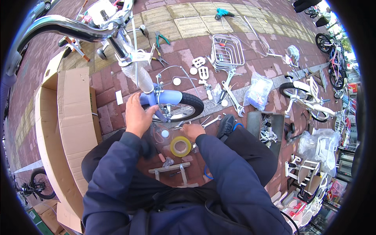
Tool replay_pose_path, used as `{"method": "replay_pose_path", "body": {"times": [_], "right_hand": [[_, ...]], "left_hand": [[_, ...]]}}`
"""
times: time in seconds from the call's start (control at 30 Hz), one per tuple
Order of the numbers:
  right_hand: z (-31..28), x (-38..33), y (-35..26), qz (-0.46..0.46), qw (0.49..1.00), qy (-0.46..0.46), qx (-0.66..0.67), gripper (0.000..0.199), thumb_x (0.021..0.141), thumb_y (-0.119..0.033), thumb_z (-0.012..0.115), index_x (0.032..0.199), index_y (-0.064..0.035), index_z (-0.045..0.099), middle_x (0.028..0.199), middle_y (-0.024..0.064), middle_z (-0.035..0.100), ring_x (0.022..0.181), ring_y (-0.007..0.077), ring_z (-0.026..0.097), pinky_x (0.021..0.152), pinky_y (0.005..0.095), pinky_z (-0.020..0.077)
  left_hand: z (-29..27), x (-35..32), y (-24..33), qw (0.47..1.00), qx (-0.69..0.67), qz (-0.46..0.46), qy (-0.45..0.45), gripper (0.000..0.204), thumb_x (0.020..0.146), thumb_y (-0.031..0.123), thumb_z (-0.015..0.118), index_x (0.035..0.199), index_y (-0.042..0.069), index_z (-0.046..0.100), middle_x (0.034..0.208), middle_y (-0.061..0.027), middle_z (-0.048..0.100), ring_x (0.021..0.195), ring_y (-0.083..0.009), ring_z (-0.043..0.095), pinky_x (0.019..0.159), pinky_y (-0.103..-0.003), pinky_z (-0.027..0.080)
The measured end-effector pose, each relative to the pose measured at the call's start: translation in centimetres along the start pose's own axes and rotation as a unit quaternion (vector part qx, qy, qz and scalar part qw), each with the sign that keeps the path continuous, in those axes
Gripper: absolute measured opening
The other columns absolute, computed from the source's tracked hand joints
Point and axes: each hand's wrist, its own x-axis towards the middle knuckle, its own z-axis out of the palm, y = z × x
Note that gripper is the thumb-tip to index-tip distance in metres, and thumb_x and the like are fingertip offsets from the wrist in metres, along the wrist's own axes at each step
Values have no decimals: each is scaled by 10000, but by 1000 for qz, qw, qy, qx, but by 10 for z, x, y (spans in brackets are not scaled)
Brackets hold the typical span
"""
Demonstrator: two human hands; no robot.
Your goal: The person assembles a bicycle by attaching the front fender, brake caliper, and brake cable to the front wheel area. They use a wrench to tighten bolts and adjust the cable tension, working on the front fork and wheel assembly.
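Note:
In front of me stands a small bicycle's front end, with a blue-purple fork (148, 98), a matching fender (170, 97) and a black-tyred wheel (192, 106). My left hand (138, 114) grips the fork at its left side, the thumb across it and the fingers up by the fender. Below the wheel, my right hand (191, 131) is closed, its fingers pinched near a small metal piece that I cannot make out. A roll of yellowish tape (180, 146) lies just under that hand. The chrome handlebar (70, 28) rises at upper left.
Wrenches (234, 96), pliers (160, 58), pedals (203, 72) and a wire basket (228, 53) lie on the brick paving ahead. An open cardboard box (78, 113) stands at left. To the right are a metal toolbox (270, 129) and a white bicycle frame (309, 98).

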Motion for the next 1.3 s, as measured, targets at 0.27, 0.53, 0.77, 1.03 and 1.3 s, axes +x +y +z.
{"method": "replay_pose_path", "body": {"times": [0.27,0.53,0.77,1.03,1.3], "right_hand": [[47,-44,48,198,977,18,78,342,933,-365,608,1004,-53,729,993,207,717,948,396,680,856,501,535],[78,-40,116,259,964,57,20,293,925,-316,624,934,-47,739,963,187,723,947,389,689,851,470,551],[86,-30,92,249,956,73,136,259,917,-269,627,935,-28,721,955,195,713,931,383,680,840,508,532],[113,52,25,-83,991,86,-66,100,907,-185,559,961,-117,609,883,119,663,791,312,702,648,429,560],[130,85,26,-90,982,0,-164,186,911,-220,534,926,-95,672,839,132,711,731,294,729,579,429,568]], "left_hand": [[58,-32,-8,946,-269,-169,-67,403,827,285,794,1009,-52,668,895,-146,709,815,-213,674,763,-351,521],[70,-22,-11,892,-393,-204,-89,232,880,171,760,967,-36,701,836,-61,720,715,-117,636,648,-292,509],[62,-20,-14,887,-396,-199,-132,256,900,211,751,1009,-16,709,936,-33,692,833,-104,586,789,-273,461],[68,-22,-16,867,-446,-185,-127,236,912,137,729,1089,-16,693,988,-47,709,886,-121,633,799,-304,526],[72,-27,-14,870,-444,-171,-128,178,926,88,706,1076,-4,680,912,-25,693,781,-95,619,684,-268,516]]}}
